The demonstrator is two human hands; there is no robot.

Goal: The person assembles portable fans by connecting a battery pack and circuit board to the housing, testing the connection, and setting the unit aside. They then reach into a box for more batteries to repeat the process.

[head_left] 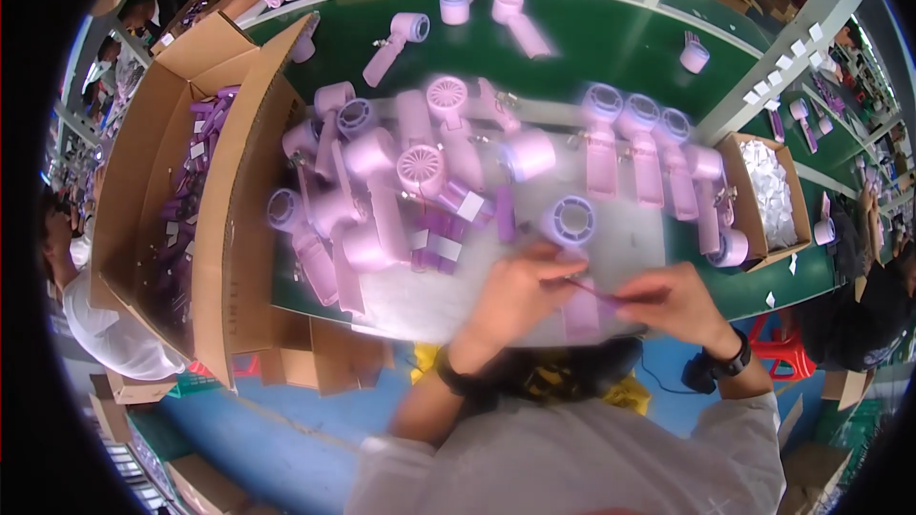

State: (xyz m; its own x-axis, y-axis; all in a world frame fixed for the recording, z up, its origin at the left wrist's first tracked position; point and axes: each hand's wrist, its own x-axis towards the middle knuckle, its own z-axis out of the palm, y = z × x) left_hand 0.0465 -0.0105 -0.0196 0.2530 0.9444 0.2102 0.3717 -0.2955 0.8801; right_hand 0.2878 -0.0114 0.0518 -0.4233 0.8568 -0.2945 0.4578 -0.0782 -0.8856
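Note:
Right in front of me lies a pale pink handheld fan (573, 221), its round head away from me and its handle pointing toward me. Over that handle, the fingertips of my left hand (520, 291) pinch one end of a thin dark wire (584, 287). My right hand (679, 303) has its fingers closed on a small purple piece (608, 301) at the wire's other end; blur hides its exact shape. Left of the fan are a loose purple cylinder (505, 214) and several purple battery packs (441, 246) with white labels.
Many pink fan parts (372, 172) crowd the grey mat to the left. Fans (641, 148) stand in a row at the right, beside a carton of white slips (768, 195). A tall carton (243, 219) of purple packs is at the left. More fans (520, 24) lie across the green table.

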